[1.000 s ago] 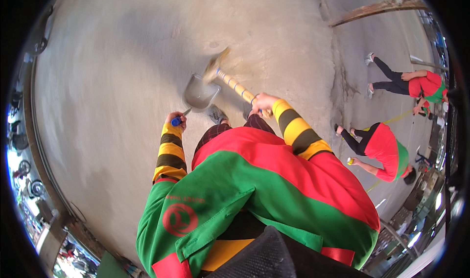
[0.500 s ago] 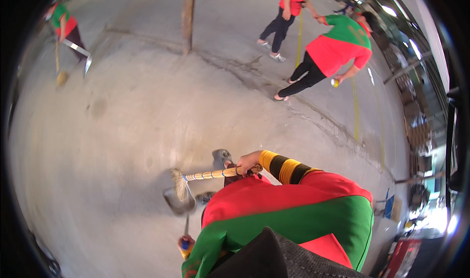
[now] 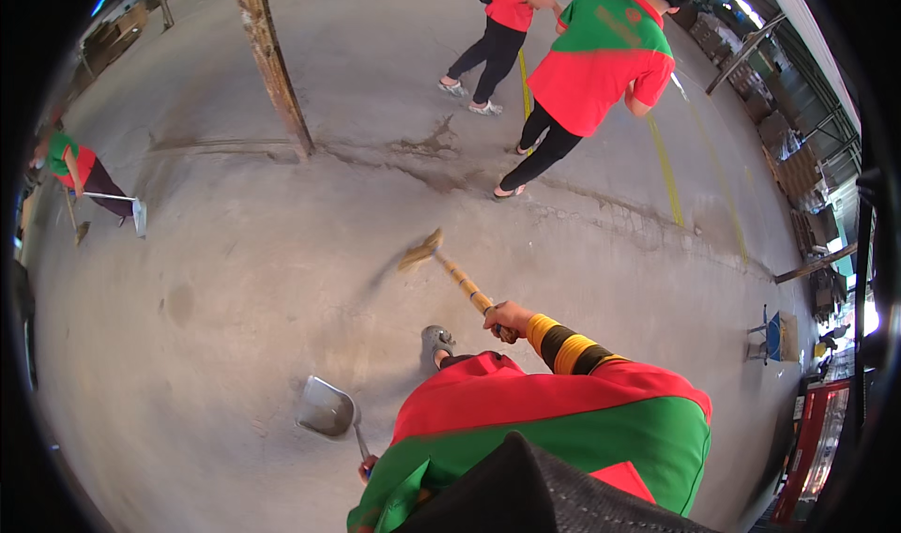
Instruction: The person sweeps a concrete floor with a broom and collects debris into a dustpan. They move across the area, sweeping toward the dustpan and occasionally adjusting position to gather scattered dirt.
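Note:
My right hand is closed around the handle of a short broom, pale and ringed with dark bands. Its straw head points forward and left, over the floor ahead of my foot; whether the bristles touch the concrete I cannot tell. A long-handled grey dustpan is at my lower left, its open pan turned up. The fingers of my left hand are wrapped round the dustpan's handle, and my green sleeve hides part of that hand.
Ahead stand two people in red and green shirts. Another person at far left holds a broom and a dustpan. A wooden post rises from the cracked concrete floor. A blue-framed item stands at right.
The broom has swung forward and right, away from the dustpan. The dustpan has tipped away and shows its inside. The person ahead has turned, and my view has shifted.

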{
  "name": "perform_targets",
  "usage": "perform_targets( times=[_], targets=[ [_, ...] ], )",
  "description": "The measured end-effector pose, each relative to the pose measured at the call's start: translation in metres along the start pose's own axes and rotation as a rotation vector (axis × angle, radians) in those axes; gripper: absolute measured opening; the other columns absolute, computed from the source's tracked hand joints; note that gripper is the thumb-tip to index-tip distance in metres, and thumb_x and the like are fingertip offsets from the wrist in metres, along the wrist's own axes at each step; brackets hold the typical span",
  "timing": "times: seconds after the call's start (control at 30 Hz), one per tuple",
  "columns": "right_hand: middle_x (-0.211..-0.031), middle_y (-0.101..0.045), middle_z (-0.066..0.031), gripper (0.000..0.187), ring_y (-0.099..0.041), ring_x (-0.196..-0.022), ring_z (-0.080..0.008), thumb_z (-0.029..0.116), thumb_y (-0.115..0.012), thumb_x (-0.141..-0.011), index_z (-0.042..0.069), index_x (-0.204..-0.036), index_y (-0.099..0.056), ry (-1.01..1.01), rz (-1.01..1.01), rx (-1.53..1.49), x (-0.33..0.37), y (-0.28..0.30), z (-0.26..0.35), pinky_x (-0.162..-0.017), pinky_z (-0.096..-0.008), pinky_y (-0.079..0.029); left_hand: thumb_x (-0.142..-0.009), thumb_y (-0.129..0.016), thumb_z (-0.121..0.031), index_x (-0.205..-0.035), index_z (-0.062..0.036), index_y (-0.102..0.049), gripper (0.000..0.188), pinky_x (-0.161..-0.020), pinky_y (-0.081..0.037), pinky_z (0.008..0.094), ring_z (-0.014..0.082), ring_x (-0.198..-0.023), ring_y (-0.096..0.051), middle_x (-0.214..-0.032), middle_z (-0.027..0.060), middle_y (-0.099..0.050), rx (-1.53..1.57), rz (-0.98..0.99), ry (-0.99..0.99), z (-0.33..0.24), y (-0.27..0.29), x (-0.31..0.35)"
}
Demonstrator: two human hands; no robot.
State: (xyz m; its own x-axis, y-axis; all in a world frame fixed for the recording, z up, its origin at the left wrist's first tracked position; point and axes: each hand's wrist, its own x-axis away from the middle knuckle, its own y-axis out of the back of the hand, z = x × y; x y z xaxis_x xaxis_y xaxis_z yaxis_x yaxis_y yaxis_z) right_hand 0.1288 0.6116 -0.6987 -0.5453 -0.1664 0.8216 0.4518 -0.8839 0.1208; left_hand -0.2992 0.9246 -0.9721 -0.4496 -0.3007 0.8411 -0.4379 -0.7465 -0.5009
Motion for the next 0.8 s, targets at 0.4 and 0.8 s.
perform_targets(
  times=[0.4, 0.8],
  targets=[
    [-0.055, -0.051, -0.0134, 0.016, -0.044, -0.036, -0.0194, 0.006, -0.06, -0.074, -0.004, -0.071, -0.049, -0.114, -0.318, -0.34, -0.036, 0.095, -0.105, -0.032, -0.0323, -0.033, -0.068, -0.057, -0.015, -0.067, -0.0109, -0.046, 0.012, -0.046, -0.035, 0.0222, 0.0111, -0.056, -0.052, -0.058, -0.0002, -0.047, -0.049, 0.301, 0.154, 0.094, -0.094, -0.169],
    [-0.06, -0.047, -0.005, 0.019, -0.051, -0.044, -0.0178, 0.012, -0.06, -0.075, 0.006, -0.078, -0.042, -0.309, -0.282, -0.558, -0.104, 0.088, -0.123, -0.042, -0.031, -0.047, -0.061, -0.06, -0.012, -0.072, -0.0113, -0.048, 0.016, -0.047, -0.027, 0.0246, 0.0086, -0.054, -0.054, -0.061, -0.0018, -0.045, -0.008, 0.361, 0.43, 0.154, -0.124, -0.218]
  ],
)
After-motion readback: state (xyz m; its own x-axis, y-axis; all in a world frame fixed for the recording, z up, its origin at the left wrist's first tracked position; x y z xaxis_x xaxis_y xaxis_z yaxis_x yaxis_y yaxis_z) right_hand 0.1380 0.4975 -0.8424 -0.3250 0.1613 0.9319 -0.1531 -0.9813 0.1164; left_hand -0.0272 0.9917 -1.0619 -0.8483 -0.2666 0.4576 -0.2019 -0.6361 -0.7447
